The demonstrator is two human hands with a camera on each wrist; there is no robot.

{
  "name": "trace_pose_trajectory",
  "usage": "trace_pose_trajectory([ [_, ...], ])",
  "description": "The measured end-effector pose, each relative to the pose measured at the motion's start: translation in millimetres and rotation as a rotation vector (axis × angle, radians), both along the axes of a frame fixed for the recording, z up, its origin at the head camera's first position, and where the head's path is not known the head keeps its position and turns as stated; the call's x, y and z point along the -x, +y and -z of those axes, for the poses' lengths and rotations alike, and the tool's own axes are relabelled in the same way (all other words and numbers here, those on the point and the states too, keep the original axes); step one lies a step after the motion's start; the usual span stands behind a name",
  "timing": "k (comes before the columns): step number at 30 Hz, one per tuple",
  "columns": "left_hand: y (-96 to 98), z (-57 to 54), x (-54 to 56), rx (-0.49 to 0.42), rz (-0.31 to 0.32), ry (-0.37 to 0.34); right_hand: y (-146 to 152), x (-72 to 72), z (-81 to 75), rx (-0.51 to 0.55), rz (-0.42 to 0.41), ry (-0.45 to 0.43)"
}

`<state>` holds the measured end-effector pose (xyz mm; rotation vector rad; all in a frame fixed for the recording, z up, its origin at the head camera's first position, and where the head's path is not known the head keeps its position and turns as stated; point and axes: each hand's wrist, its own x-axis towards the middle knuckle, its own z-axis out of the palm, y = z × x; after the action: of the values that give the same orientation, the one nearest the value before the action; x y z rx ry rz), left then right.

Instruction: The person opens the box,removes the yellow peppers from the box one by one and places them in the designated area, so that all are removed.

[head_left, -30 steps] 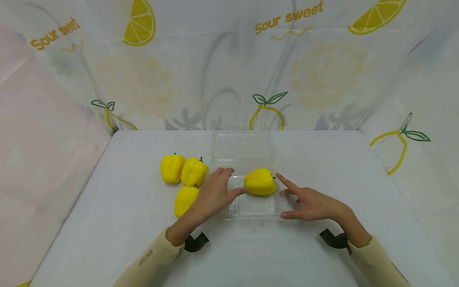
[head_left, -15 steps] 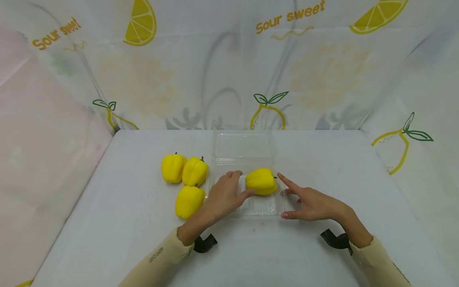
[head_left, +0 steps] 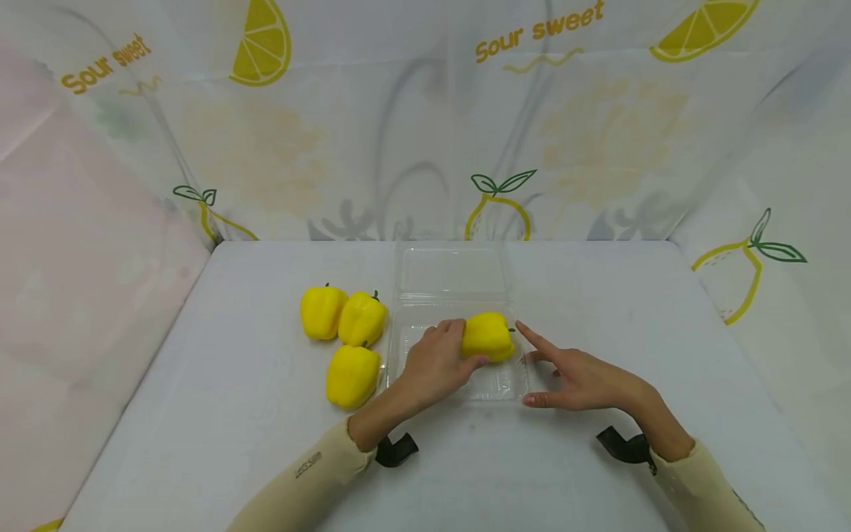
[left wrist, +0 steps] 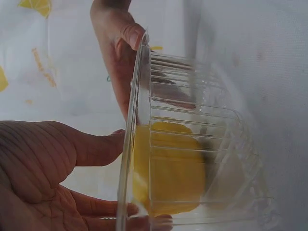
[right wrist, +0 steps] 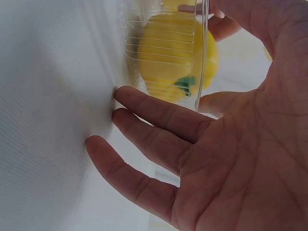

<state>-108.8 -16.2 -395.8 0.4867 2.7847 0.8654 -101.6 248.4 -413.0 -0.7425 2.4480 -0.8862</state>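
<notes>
A yellow bell pepper (head_left: 488, 336) lies on its side in the base of a clear plastic clamshell container (head_left: 505, 388), its green stem to the right. My left hand (head_left: 435, 369) reaches over the container's left part and holds the pepper's left end, thumb along the near side and fingers at the far side. In the left wrist view the pepper (left wrist: 175, 168) shows through the ribbed wall. My right hand (head_left: 575, 377) stays at the container's right side, fingers spread. In the right wrist view several fingertips (right wrist: 127, 96) rest on the tablecloth beside the container wall.
Three more yellow bell peppers, one at the back left (head_left: 323, 313), one beside it (head_left: 362, 318) and one nearer (head_left: 352, 375), stand left of the container. Its lid (head_left: 452, 272) lies folded back toward the printed curtain (head_left: 332, 133). A white cloth covers the table (head_left: 213, 414).
My left hand has moved right, from beside the pepper to around its left end. The pepper has hardly shifted, and my right hand has kept its place.
</notes>
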Motion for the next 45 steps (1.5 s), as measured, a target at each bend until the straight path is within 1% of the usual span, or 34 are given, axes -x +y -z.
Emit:
trace_pose_trajectory([
  [10,6.6,1.2,2.7,0.002,0.016,0.014,0.1,-1.6,0.6,0.008,-0.005,0.003],
  [14,9.0,1.6,4.7,-0.003,0.017,0.006,0.0,-2.0,0.7,0.01,-0.003,0.003],
  [22,10.5,3.2,7.9,0.009,0.028,0.018,-0.6,-1.9,0.1,0.002,-0.005,0.016],
  [28,10.9,3.2,8.4,0.005,0.028,0.029,-0.9,-0.5,0.1,0.006,-0.015,0.023],
  [37,10.4,4.2,7.8,-0.007,0.016,0.027,-0.9,0.5,1.4,-0.002,-0.011,0.026],
  [45,8.2,5.5,7.1,-0.009,0.018,0.049,-0.8,1.2,2.8,0.001,-0.013,0.023],
])
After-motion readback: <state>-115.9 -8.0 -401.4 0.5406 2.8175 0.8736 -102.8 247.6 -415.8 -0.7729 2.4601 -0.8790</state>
